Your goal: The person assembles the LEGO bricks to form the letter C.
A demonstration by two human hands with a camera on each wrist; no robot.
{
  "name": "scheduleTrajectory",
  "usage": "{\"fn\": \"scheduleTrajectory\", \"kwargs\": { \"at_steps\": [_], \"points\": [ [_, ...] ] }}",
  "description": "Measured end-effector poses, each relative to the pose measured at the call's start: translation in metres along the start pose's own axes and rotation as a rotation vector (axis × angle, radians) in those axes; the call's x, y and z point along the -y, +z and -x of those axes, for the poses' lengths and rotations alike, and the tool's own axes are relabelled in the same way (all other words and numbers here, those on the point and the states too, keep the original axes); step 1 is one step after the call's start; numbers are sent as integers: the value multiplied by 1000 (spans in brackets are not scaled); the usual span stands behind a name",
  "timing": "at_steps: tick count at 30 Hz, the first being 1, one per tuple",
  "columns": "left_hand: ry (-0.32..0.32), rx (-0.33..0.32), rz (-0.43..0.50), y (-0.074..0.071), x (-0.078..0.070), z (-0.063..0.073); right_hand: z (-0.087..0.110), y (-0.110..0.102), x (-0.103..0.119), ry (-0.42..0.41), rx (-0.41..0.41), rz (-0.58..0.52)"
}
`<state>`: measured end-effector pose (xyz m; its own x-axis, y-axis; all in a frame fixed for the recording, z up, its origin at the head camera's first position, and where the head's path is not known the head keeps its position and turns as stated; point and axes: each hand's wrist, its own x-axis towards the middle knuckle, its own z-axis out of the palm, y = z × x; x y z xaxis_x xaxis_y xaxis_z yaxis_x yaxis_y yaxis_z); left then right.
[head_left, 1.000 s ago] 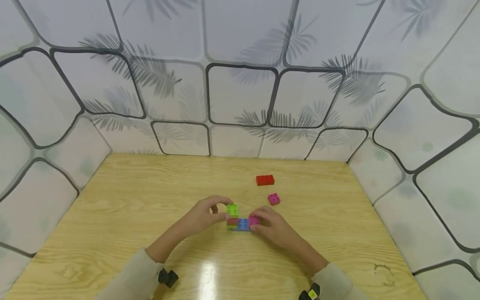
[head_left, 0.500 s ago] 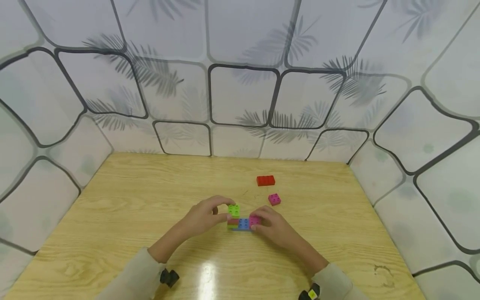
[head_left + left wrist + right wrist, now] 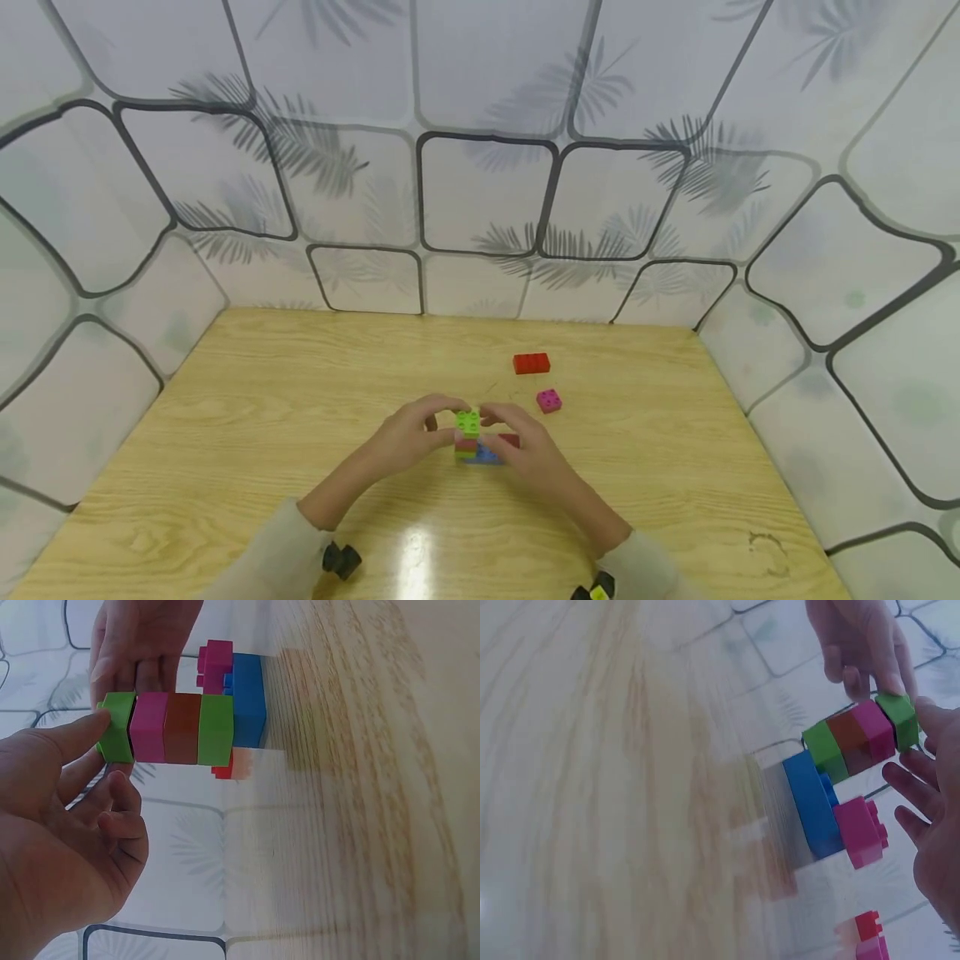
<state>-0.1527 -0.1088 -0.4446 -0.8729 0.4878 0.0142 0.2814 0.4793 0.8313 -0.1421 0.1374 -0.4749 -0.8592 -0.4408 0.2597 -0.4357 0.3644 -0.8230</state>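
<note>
A tower of four-stud bricks stands on the left end of a long blue brick (image 3: pixel 810 806): a green brick (image 3: pixel 216 730), a brown brick (image 3: pixel 182 729), a pink brick (image 3: pixel 148 727) and a top green brick (image 3: pixel 118 727). The top one sits slightly tilted, with a thin gap below it. My left hand (image 3: pixel 412 433) pinches it between thumb and fingers. On the tower's other side, my right hand (image 3: pixel 532 446) has thumb and loosely bent fingers close to the top brick; contact is unclear. Another pink brick (image 3: pixel 859 832) sits on the blue brick's right end.
Behind the build lie a loose pink brick (image 3: pixel 549 401) and, farther back, a long red brick (image 3: pixel 531 363). The wooden table (image 3: pixel 300 358) meets patterned wall panels (image 3: pixel 487 192) at its back and sides.
My right hand has left the pink brick on the blue brick's right end and moved left to the tower's top. The left hand stays at the top green brick.
</note>
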Motion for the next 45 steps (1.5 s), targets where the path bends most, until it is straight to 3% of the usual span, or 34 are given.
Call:
{"fn": "scheduleTrajectory", "kwargs": {
  "at_steps": [17, 27, 38, 45],
  "points": [
    [-47, -4, 100, 0, -2, 0, -8, 7, -3, 15, -27, -57],
    [-72, -13, 89, 0, -2, 0, -10, 6, -8, -53, -17, -28],
    [-59, -15, 77, 2, -3, -1, -11, -1, -4, 54, 20, -36],
    [-62, -30, 97, 3, -1, -1, -13, -1, -5, -17, 29, -19]
  ]
}}
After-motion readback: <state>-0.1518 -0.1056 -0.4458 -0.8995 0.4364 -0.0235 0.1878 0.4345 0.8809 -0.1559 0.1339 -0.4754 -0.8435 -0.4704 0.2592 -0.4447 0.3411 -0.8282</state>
